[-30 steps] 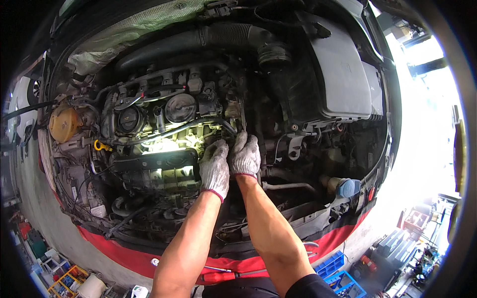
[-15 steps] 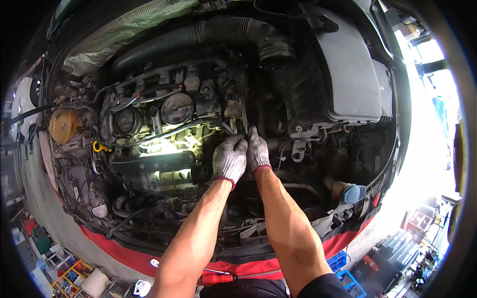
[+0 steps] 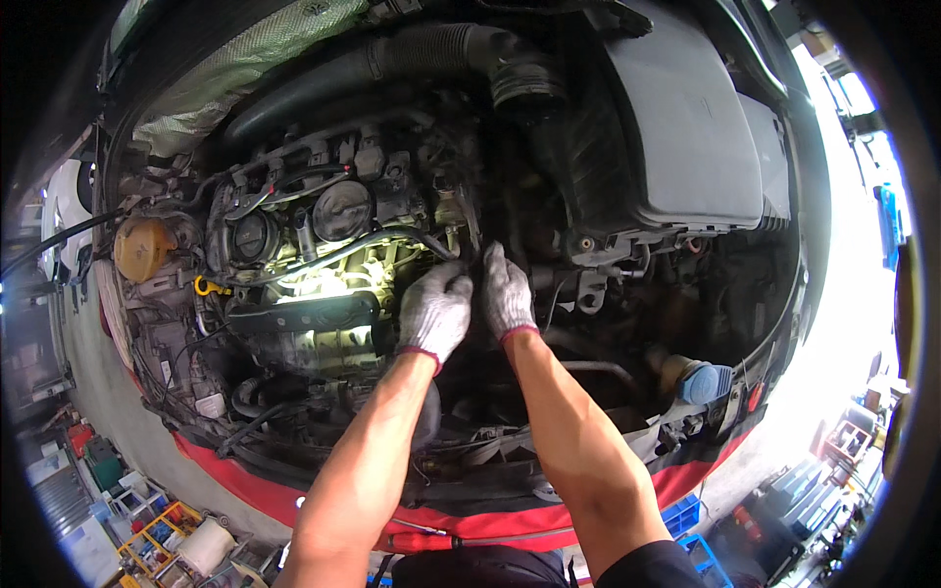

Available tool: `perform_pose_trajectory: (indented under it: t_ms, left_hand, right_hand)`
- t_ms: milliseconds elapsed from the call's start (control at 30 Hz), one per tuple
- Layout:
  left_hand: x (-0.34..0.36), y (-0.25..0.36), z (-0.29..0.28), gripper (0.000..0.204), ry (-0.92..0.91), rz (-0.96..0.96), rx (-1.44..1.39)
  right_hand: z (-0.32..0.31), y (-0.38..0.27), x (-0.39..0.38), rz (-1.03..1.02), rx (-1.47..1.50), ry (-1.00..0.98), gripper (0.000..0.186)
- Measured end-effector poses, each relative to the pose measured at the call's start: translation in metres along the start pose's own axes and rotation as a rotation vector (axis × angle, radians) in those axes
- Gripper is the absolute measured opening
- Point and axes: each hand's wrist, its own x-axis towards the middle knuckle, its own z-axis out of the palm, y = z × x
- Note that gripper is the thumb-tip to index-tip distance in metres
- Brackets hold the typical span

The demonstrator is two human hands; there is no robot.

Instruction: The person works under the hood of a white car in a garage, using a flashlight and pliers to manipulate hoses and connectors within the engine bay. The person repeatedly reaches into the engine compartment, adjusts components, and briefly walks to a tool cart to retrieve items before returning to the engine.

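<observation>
Both hands wear grey-white knit gloves with red cuffs, over an open car engine bay. My left hand (image 3: 436, 309) is closed, its fingertips at the end of a black hose (image 3: 377, 238) that runs across the engine's lit middle. A little to its right, my right hand (image 3: 508, 292) has its fingers pressed together and pointing away from me, over a dark gap. Whatever lies in the right fingertips is too dark to make out. Left of the hands are a round black cap (image 3: 253, 238) and a yellow dipstick ring (image 3: 208, 285).
A big grey box cover (image 3: 686, 147) fills the far right, joined to a ribbed black air duct (image 3: 441, 51). An orange-yellow reservoir (image 3: 142, 248) sits left, a blue cap (image 3: 702, 382) near right. A red-handled screwdriver (image 3: 421, 541) lies on the red front edge.
My hands have moved apart; the left shifted left and slightly nearer, while the right stayed near its place. The whole view has also turned slightly.
</observation>
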Motion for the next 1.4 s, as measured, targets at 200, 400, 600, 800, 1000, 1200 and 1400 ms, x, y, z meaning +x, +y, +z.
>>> perform_pose_trajectory:
  t_ms: [200, 400, 600, 800, 1000, 1200, 1400]
  left_hand:
    - [-0.039, 0.019, -0.047, 0.036, -0.051, -0.359, -0.558]
    - [-0.087, -0.001, -0.069, 0.030, -0.065, -0.201, -0.530]
    - [-0.096, -0.010, -0.089, 0.031, -0.057, -0.369, -0.807]
    - [-0.091, -0.023, -0.096, 0.030, 0.015, -0.455, -1.008]
    - [-0.098, -0.027, -0.109, 0.023, 0.096, -0.513, -1.080]
    - [-0.102, -0.044, -0.104, 0.031, 0.184, -0.478, -1.086]
    - [-0.113, -0.034, -0.096, 0.029, 0.060, -0.391, -0.998]
  right_hand:
    - [0.019, -0.010, -0.025, -0.178, -0.789, 0.163, 0.038]
    - [0.052, -0.034, -0.030, -0.052, -0.775, 0.389, 0.051]
    - [0.033, -0.018, -0.005, -0.061, -0.681, 0.271, 0.045]
    - [0.015, 0.018, 0.036, -0.105, -0.513, 0.136, 0.043]
    - [0.016, -0.009, 0.026, 0.198, -0.179, -0.127, 0.031]
    - [0.003, -0.033, 0.020, 0.436, -0.252, -0.382, 0.021]
    - [-0.023, -0.007, 0.028, -0.164, -0.529, -0.412, 0.037]
